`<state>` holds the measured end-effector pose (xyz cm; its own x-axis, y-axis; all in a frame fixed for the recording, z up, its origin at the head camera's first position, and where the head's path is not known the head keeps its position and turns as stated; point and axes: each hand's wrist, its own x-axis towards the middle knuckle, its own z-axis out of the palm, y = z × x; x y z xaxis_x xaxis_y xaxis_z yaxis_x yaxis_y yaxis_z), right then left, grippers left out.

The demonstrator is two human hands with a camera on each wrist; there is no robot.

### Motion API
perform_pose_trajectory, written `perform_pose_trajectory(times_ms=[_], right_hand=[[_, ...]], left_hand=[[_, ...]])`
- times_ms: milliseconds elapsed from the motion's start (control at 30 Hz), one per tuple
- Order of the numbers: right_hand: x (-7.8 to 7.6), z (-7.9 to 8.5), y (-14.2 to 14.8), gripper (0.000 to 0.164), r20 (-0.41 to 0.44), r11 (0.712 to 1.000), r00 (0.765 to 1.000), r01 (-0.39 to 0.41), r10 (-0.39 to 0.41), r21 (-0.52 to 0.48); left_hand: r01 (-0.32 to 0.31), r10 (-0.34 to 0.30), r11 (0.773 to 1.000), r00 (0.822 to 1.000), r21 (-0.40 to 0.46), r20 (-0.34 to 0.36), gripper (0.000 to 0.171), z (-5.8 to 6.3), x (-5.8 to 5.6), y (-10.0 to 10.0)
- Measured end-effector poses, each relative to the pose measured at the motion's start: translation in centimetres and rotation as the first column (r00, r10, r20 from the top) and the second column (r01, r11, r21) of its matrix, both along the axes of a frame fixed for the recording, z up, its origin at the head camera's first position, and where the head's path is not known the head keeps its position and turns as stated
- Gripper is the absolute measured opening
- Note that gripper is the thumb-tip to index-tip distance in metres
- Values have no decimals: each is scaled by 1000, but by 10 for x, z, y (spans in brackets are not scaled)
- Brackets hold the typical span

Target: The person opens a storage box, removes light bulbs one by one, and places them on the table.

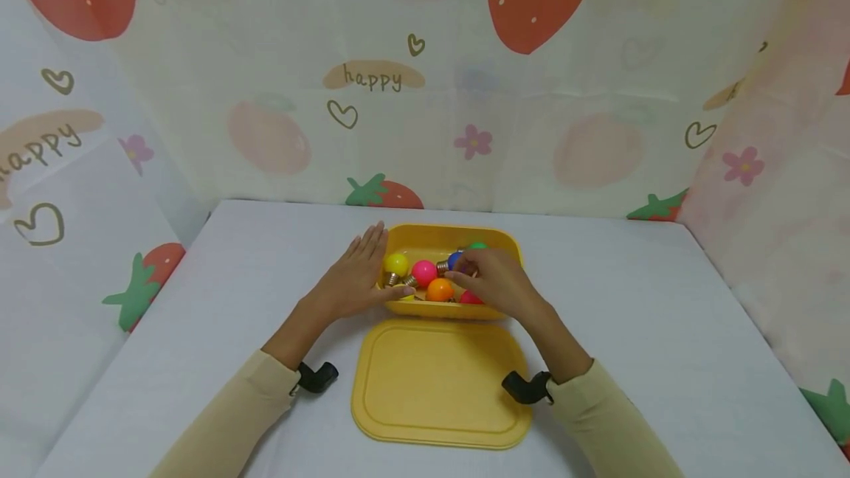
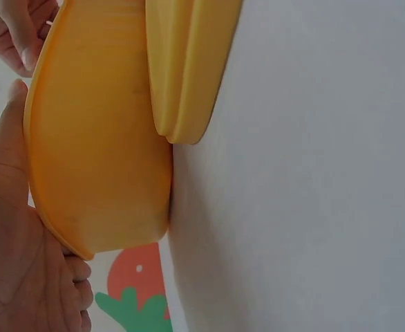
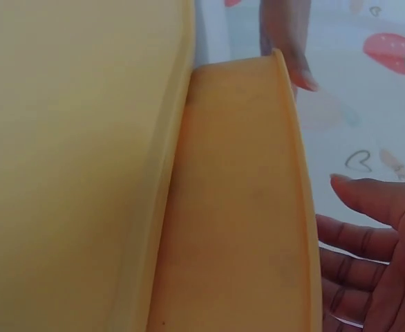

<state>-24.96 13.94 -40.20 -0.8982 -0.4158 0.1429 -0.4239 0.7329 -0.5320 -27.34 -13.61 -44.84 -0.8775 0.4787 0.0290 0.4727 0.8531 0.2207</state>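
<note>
A yellow plastic box [image 1: 458,234] contains several small colored light bulbs with metal screw bases. Among them are a yellow bulb [image 1: 396,265], a pink bulb [image 1: 424,273], an orange bulb [image 1: 440,290] and a blue bulb [image 1: 454,261]. My left hand [image 1: 358,275] rests on the box's left end with straight fingers, its thumb over the front rim. Over the right part of the box, my right hand [image 1: 496,280] reaches in beside the blue bulb. Its thumb and fingers are apart in the right wrist view, with nothing seen between them; the rim hides some fingertips.
A flat yellow lid [image 1: 441,382] lies on the white table [image 1: 664,330], just in front of the box. Behind the table hangs a fabric backdrop [image 1: 425,146] printed with strawberries. Black wrist cameras [image 1: 319,378] sit at both cuffs.
</note>
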Motion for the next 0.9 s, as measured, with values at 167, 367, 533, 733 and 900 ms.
perform_pose_trajectory(times_ms=[167, 367, 533, 733, 900], right_hand=[[-3, -4, -4, 20, -10, 999, 1000, 1, 0, 45], [-4, -9, -9, 27, -26, 995, 1000, 5, -3, 96], [-2, -11, -13, 31, -15, 991, 1000, 23, -22, 135], [1, -15, -19, 33, -16, 991, 999, 38, -37, 129], [1, -18, -22, 35, -23, 993, 999, 29, -26, 118]], left_hand=[[0, 0, 1000, 1000, -4, -10, 117, 0, -1, 1], [5, -5, 1000, 1000, -6, -14, 117, 0, -2, 2], [10, -10, 1000, 1000, 1, -14, 117, 1, -1, 3], [16, -16, 1000, 1000, -1, -19, 117, 2, 0, 2], [13, -13, 1000, 1000, -3, -26, 118, 2, 1, 1]])
